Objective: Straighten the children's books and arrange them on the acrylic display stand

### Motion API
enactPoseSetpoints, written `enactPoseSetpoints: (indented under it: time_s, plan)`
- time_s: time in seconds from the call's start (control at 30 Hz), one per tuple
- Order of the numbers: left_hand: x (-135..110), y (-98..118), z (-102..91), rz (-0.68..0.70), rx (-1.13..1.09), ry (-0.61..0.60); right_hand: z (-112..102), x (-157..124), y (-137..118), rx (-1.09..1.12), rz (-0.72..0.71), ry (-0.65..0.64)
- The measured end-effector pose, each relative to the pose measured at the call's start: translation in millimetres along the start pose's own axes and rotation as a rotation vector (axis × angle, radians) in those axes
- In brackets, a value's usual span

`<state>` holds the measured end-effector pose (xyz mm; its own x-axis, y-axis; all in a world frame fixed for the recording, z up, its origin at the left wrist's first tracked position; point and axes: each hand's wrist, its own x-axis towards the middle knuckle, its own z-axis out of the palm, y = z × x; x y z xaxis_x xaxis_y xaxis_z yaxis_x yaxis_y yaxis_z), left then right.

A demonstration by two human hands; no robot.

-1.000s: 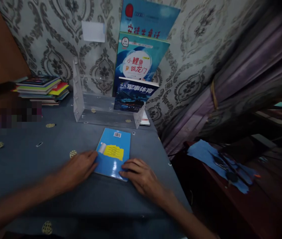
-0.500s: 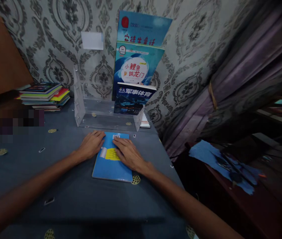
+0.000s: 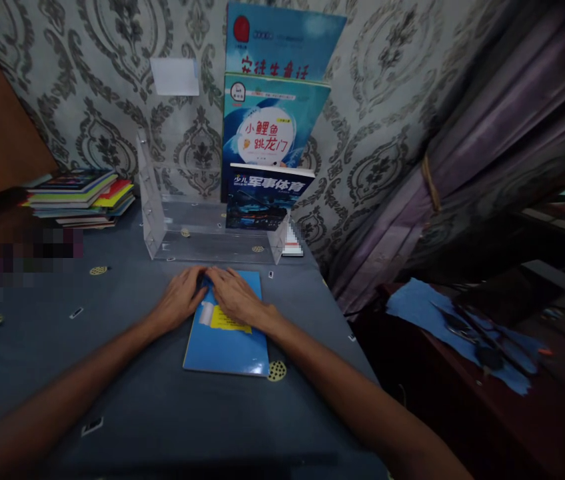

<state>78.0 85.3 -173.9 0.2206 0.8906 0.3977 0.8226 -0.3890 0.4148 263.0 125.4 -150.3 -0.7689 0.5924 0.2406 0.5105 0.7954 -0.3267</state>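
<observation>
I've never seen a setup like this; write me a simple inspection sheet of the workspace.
Surface: dark blue-grey tabletop, printed with pale yellow motifs.
Things at hand: blue book lying in front of a clear rack with three books standing in it.
Clutter: book stack, far left.
Hands: left hand at the book's upper-left corner; right hand over its upper part.
Cables: right side too dark to tell.
Surroundings: patterned wall, tied curtain.

Grey patterned wallpaper (image 3: pixel 385 57) with dark, ornate medallions covers the wall behind the bench (image 3: pixel 132 380), whose grey-blue top carries scattered yellow dotted motifs. A flat brown panel (image 3: pixel 2 127) slants in at the left edge. To the right hangs a mauve curtain (image 3: pixel 387 220), gathered by a tan tie (image 3: pixel 431 183), above a dark red surface (image 3: pixel 437 387). The light is dim, with the right edge sinking into shadow.
</observation>
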Motion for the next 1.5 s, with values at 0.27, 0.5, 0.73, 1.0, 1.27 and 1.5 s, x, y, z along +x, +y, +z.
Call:
enactPoseSetpoints:
  time_s: [0.27, 0.5, 0.73, 1.0, 1.27, 1.5]
  plan:
    - [0, -3, 0.5, -0.009, -0.008, -0.034, -8, -14, 10, 0.027, 0.045, -0.015]
    - [0, -2, -1.4, -0.017, 0.021, -0.044, -19, -38, 24, 0.031, 0.097, -0.012]
    - [0, -1, -2.5, -0.027, 0.030, -0.054, -20, -64, 50, 0.049, 0.157, 0.150]
    - [-1, -1, -1.9, -0.033, 0.038, -0.060, -22, -67, 58, 0.294, 0.268, 0.305]
    - [3, -3, -4.7, 0.019, 0.089, -0.076, -22, -64, 61, 0.428, 0.337, 0.330]
    - [15, 23, -10.7, 0.212, 0.163, -0.175, -15, -71, 63, 0.438, 0.227, 0.305]
